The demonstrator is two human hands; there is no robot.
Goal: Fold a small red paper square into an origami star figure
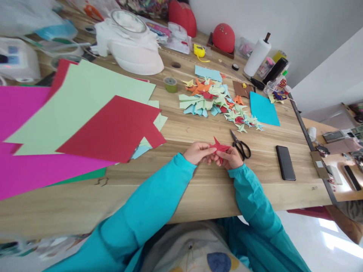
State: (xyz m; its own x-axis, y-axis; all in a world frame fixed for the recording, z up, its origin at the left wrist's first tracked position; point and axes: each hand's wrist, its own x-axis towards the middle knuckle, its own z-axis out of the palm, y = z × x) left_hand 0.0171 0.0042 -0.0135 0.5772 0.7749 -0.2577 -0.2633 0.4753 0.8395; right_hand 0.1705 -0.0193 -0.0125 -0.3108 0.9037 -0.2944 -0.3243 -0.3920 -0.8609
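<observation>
A small folded red paper figure (pixel 218 146) with pointed tips sits between both my hands just above the wooden table (pixel 198 189). My left hand (pixel 198 153) pinches its left side, fingers closed. My right hand (pixel 230 158) grips its right side from below, fingers curled. Both arms wear teal sleeves. Black-handled scissors (pixel 241 145) lie just right of my right hand.
A heap of folded paper figures (pixel 218 102) lies further back. Large sheets, red (pixel 113 130), pale green (pixel 79 98) and magenta (pixel 25 158), cover the left. A black phone (pixel 285 162), a blue sheet (pixel 263 109), a green tape roll (pixel 170 84), a paper towel roll (pixel 257 56) and a white appliance (pixel 133 45) stand around.
</observation>
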